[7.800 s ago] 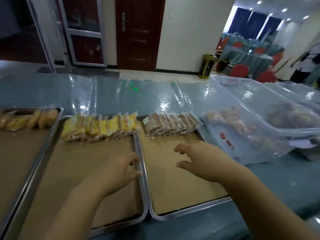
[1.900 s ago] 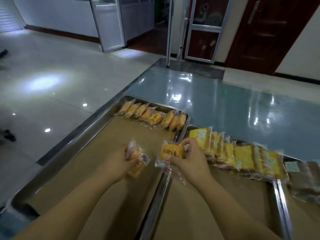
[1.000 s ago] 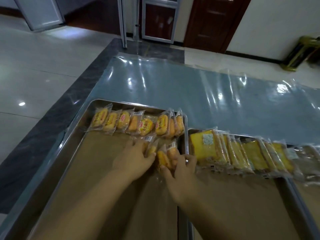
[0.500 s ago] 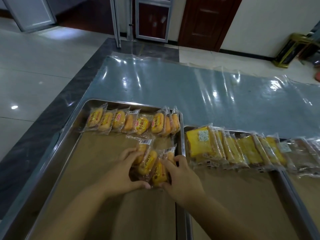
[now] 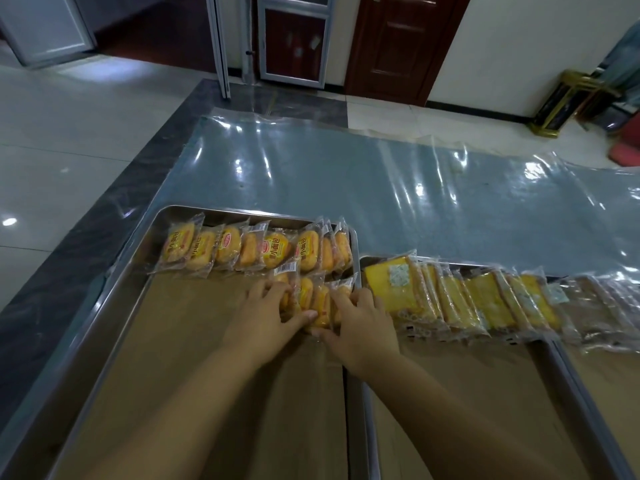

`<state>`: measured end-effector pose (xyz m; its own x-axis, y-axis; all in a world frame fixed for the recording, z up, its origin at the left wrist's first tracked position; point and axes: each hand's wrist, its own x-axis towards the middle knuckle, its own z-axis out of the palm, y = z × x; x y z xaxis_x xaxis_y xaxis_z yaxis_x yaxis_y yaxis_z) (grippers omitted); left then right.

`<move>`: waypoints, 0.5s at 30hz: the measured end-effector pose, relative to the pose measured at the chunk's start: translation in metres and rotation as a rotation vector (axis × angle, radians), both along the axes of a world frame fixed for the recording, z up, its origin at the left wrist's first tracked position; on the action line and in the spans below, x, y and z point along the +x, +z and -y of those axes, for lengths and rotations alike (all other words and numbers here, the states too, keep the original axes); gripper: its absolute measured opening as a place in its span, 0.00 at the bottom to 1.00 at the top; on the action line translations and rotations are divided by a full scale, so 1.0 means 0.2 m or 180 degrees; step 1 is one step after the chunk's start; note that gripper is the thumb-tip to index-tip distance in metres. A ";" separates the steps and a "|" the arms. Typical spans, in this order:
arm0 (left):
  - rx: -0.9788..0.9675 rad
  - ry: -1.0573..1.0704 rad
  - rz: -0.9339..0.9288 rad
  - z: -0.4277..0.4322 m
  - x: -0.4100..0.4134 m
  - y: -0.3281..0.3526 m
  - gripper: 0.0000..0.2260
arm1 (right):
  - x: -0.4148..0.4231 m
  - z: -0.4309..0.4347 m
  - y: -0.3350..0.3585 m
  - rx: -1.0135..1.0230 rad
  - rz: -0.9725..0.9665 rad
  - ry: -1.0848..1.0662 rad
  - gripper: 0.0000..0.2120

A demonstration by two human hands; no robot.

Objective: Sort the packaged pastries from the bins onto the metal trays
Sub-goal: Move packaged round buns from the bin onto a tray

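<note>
Three paper-lined metal trays lie side by side. The left tray (image 5: 114,327) has a row of small bun packets (image 5: 256,249) along its far edge. In front of that row, at the tray's right side, stands a short cluster of bun packets (image 5: 313,299). My left hand (image 5: 266,318) grips the cluster's left end, fingers over a packet and thumb under it. My right hand (image 5: 362,322) holds the right end against the tray wall. The middle tray (image 5: 554,351) holds a row of yellow cake slices (image 5: 460,299).
Brown pastry packets (image 5: 604,306) line the far edge of the right tray (image 5: 620,403). A plastic-covered blue tabletop (image 5: 381,188) stretches beyond the trays. The table's dark left edge (image 5: 69,271) drops to a tiled floor. No bins are in view.
Over the last second both hands set the bun packets down in front of the far row and closed in on them from either side, standing them closer together.
</note>
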<state>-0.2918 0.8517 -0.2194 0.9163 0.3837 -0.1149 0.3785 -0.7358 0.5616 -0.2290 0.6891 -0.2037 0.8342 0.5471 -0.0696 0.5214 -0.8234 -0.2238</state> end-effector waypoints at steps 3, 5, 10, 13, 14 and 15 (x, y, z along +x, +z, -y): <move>-0.0028 -0.0011 0.0003 0.01 -0.06 0.03 0.28 | -0.02 0.09 0.06 0.0174 -0.0066 0.0011 0.32; -0.0005 -0.0049 0.0067 0.01 -0.11 0.06 0.27 | -0.04 0.17 0.11 0.0184 0.0013 0.0010 0.30; 0.0241 -0.0185 0.0283 0.10 -0.21 0.21 0.21 | -0.10 0.40 0.24 0.0053 0.0139 -0.0104 0.24; 0.0345 -0.0294 0.0409 0.24 -0.26 0.33 0.18 | -0.13 0.56 0.32 0.0020 0.0144 -0.0137 0.22; 0.0390 -0.0370 0.0429 0.30 -0.27 0.36 0.16 | -0.14 0.62 0.35 -0.0011 0.0161 -0.0140 0.22; 0.0434 -0.0446 0.0462 0.36 -0.28 0.40 0.15 | -0.15 0.69 0.37 -0.0061 0.0186 -0.0136 0.22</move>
